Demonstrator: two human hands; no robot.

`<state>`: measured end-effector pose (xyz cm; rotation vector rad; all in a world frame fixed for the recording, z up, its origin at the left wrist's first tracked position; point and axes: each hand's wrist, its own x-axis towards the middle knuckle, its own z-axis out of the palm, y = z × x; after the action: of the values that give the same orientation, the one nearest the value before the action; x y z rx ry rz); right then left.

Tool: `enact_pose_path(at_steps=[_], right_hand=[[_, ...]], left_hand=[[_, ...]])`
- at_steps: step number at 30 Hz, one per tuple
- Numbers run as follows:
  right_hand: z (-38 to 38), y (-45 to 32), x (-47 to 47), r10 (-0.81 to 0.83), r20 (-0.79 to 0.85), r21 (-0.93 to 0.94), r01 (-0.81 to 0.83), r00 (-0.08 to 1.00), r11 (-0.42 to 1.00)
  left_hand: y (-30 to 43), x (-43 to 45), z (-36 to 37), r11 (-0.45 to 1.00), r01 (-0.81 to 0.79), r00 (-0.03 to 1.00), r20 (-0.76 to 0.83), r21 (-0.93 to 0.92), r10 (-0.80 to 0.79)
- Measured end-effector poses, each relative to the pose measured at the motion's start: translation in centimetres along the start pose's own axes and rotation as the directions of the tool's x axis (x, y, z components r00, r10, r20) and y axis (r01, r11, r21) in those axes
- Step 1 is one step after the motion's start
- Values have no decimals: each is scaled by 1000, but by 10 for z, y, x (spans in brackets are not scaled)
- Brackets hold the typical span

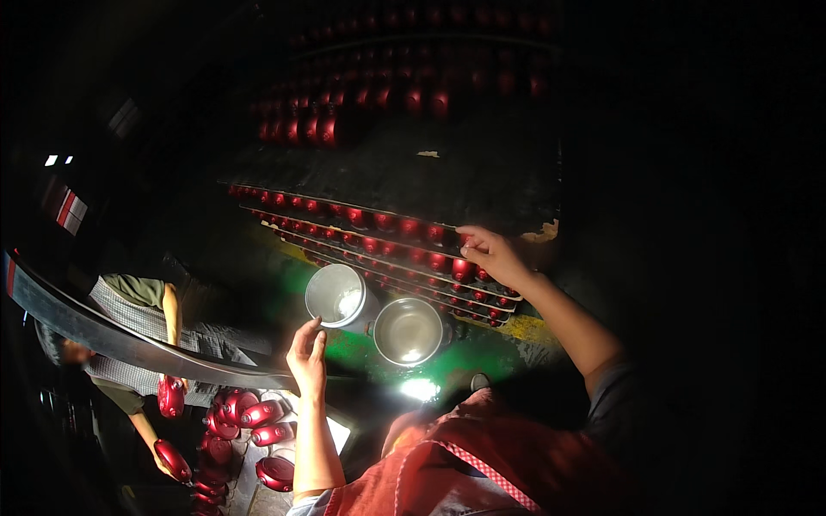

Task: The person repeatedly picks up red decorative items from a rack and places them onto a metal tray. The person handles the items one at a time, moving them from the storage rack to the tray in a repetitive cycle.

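My left hand [306, 358] is raised at the near rim of a pale round bucket [334, 295], fingers slightly apart and nothing visible in them. Whether it touches the rim is unclear. My right hand [493, 255] reaches to the front edge of a dark board [393, 174], thumb and index finger apart. Contact with that edge cannot be made out. Rows of glossy red rounded metal-looking vessels [462, 270] stand between stacked boards below. Beside the bucket is a round metal pot [408, 332] with a shiny inside.
At left a co-worker [139, 316] holds a red vessel in each hand behind a curved metal rail [142, 350]. Several red vessels [262, 413] lie on a bench near my left forearm. More red vessels [310, 129] stand on the board's far part. The green floor [361, 351] is brightly lit in one spot.
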<state>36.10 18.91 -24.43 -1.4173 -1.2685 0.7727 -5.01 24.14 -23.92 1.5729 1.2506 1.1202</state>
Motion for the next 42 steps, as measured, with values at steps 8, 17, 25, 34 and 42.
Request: enact_pose_path(at_steps=[8, 17, 25, 34, 42], right_hand=[[-92, 1, 231, -230, -149, -481, 133, 962, 867], [-97, 28, 406, 112, -319, -699, -313, 941, 643], [-133, 69, 381, -175, -151, -614, 47, 973, 788], [-160, 32, 282, 103, -38, 450, -75, 994, 890], [-12, -37, 110, -61, 685, 672, -662, 726, -332]], left_hand=[[99, 324, 237, 766, -618, 768, 343, 176, 541], [104, 477, 441, 671, -515, 818, 541, 534, 197], [88, 456, 440, 642, -593, 805, 385, 486, 452], [110, 260, 249, 886, -444, 881, -119, 131, 459], [1, 92, 116, -129, 287, 813, 313, -949, -490]])
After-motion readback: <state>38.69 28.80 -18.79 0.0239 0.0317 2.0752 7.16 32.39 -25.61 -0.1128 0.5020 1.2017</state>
